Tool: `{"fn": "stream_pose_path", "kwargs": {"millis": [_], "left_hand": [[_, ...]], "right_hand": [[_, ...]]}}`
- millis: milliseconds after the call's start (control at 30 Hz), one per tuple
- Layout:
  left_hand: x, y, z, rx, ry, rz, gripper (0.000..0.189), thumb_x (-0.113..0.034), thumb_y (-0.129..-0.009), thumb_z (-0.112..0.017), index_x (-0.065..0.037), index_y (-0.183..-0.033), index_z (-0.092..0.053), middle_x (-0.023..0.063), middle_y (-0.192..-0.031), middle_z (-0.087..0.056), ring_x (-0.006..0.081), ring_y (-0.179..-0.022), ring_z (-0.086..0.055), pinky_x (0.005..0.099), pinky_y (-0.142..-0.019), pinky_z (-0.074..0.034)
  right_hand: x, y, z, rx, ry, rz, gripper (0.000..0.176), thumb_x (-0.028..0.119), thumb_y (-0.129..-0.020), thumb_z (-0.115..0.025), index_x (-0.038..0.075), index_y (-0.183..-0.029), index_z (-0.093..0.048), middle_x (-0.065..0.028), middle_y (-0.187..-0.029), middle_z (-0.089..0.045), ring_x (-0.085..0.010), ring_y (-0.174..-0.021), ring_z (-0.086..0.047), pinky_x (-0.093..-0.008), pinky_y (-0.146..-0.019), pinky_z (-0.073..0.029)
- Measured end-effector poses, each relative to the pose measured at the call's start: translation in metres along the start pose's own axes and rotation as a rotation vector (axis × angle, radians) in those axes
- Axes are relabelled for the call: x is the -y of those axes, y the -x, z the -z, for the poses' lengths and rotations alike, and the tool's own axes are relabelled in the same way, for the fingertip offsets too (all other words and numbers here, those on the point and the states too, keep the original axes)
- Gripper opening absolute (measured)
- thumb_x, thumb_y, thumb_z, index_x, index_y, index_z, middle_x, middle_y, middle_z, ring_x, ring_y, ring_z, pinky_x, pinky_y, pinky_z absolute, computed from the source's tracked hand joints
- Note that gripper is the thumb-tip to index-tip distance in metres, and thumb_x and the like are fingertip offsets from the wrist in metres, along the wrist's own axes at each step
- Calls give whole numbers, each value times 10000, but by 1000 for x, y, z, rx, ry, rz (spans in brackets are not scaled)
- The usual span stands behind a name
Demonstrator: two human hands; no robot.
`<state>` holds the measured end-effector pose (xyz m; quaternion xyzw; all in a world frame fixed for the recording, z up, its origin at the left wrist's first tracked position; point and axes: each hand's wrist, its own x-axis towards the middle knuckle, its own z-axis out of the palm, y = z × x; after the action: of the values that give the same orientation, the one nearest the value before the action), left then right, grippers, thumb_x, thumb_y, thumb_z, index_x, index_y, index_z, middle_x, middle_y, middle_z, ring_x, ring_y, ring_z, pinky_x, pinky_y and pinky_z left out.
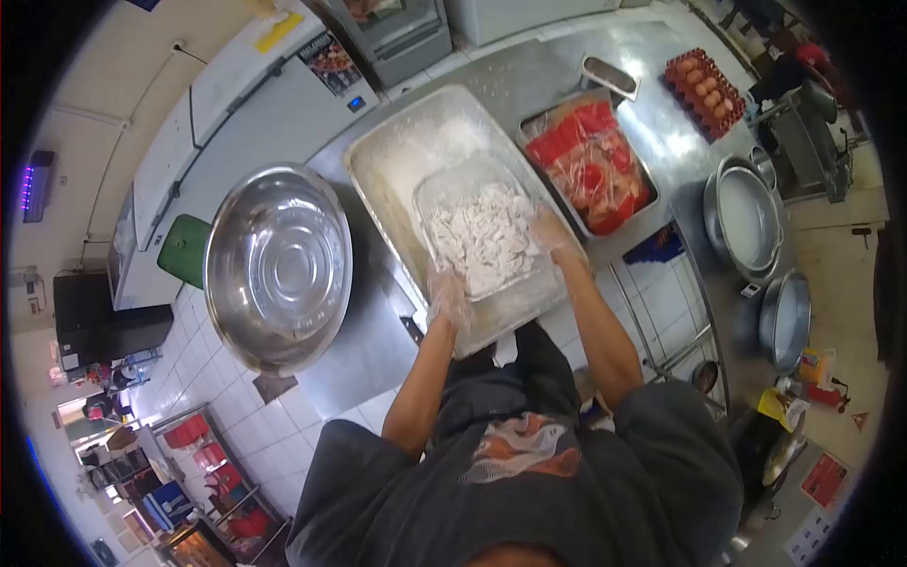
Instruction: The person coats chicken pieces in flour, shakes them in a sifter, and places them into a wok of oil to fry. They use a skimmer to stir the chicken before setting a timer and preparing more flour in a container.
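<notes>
Both my hands wear clear plastic gloves dusted with flour. Between them is a translucent rectangular tub (436, 181) heaped with flour-coated pieces (484, 236). My left hand (448, 295) grips its near left side, fingers closed around the edge. On the opposite side my right hand (553, 234) holds the right edge, its fingertips partly hidden by flour and glove. The tub sits within the outline of a large metal pan (378, 156), which has loose white flour (425, 140) spread over its far end.
A big steel bowl (283, 269) stands left of the pan. To the right, a metal tray (652, 197) holds bagged raw meat (590, 170). Farther right are an egg tray (704, 93), a small steel container (609, 77) and pots of pale liquid (746, 215). A white chest freezer (236, 113) stands beyond.
</notes>
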<state>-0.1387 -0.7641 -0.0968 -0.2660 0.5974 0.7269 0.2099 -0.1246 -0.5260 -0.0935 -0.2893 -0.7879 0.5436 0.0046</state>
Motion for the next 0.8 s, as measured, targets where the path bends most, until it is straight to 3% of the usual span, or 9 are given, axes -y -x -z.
{"fn": "stream_pose_path", "kwargs": {"millis": [100,133,233,433,467,533,600,667,800], "left_hand": [[8,-7,-2,-87,20,-57,178,-190,-939,-497,-93,-1060,-584,10,-818,-565,125,-600,-529,273,-479,-456],[12,-17,-1,-95,38,72,264,-188,-961,-463,-122,-1213,-506,-11,-710,-480,90,-547,-458,251,-464,-398],[22,-20,2,-22,112,74,359,-262,-947,-514,-70,-1249,-493,27,-781,-572,150,-613,-542,302,-546,-468],[-11,40,7,-111,-1302,-370,724,-406,-866,-614,29,-1383,-354,195,-1060,-658,331,-908,-651,432,-765,-508],[-17,45,6,-86,-1218,-445,743,-406,-853,-630,23,-1390,-346,202,-1036,-661,335,-921,-649,428,-768,-508],[-24,49,9,-36,-1044,-585,784,-405,-828,-661,10,-1404,-329,215,-987,-667,341,-946,-645,418,-776,-509],[-27,41,-3,123,-702,-697,781,-372,-838,-665,-11,-1422,-292,187,-992,-650,274,-918,-645,362,-765,-520],[-34,21,-15,219,-604,-642,745,-344,-848,-662,-22,-1420,-309,172,-1045,-637,263,-951,-629,349,-800,-509],[-73,30,-29,356,-711,-214,599,-346,-900,-601,-28,-1372,-414,133,-1228,-582,261,-1079,-566,360,-906,-462]], "right_hand": [[12,-3,1,107,65,-240,548,194,-816,-503,-12,-1323,-470,-281,-1300,-512,-398,-1242,-469,-413,-1042,-365],[2,-6,-6,40,79,-192,540,218,-812,-496,0,-1306,-487,-285,-1292,-514,-416,-1230,-472,-424,-1038,-372],[-4,-19,-13,52,127,-121,537,219,-809,-494,10,-1303,-494,-276,-1295,-514,-416,-1238,-464,-424,-1046,-368],[35,48,16,29,245,102,595,259,-828,-592,35,-1357,-439,-238,-1266,-551,-363,-1207,-510,-420,-1004,-411],[32,52,19,41,226,172,620,267,-833,-616,51,-1379,-418,-220,-1260,-563,-344,-1200,-524,-417,-982,-435],[72,84,26,130,-315,46,656,257,-847,-638,84,-1418,-364,-168,-1252,-577,-269,-1181,-544,-383,-925,-475],[84,102,23,211,-801,-78,677,240,-864,-640,115,-1448,-321,-125,-1271,-567,-214,-1168,-550,-361,-878,-503],[78,108,16,286,-1235,-190,679,218,-884,-623,144,-1469,-287,-92,-1317,-533,-178,-1160,-542,-352,-842,-520],[66,98,-8,214,-709,11,614,212,-905,-598,137,-1454,-334,-97,-1396,-459,-205,-1179,-520,-354,-937,-474]]}}
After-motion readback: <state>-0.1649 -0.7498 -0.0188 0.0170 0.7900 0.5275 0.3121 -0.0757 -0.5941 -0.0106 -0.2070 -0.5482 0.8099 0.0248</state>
